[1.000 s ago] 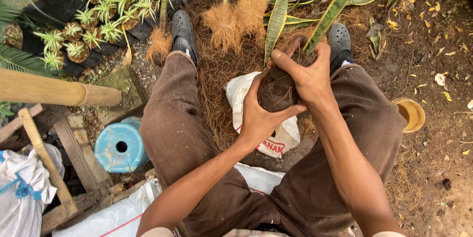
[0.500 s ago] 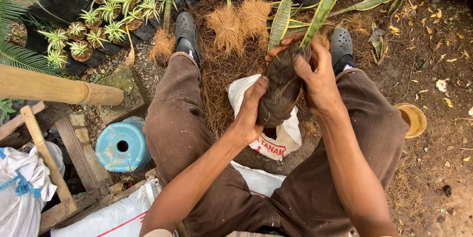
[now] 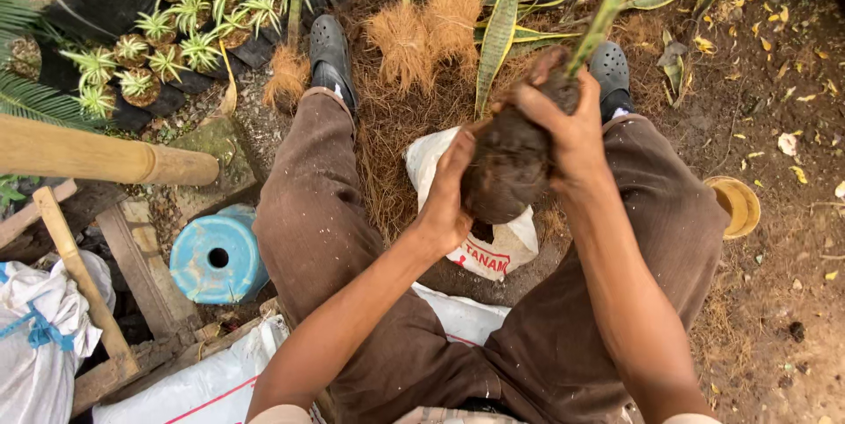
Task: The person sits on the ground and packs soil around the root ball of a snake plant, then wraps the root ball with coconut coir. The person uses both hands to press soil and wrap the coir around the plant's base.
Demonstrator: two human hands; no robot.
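Garden soil | white sack, red print | left hand, right hand clasping root ball

Brown dusty trousers, black perforated clogs (arms bare).

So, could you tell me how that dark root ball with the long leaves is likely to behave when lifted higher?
The root ball looks crumbly, so bits would probably shed; left hand and right hand both cup it. Its leaves stand tall, so it is likely top-heavy and apt to tip if held loosely.
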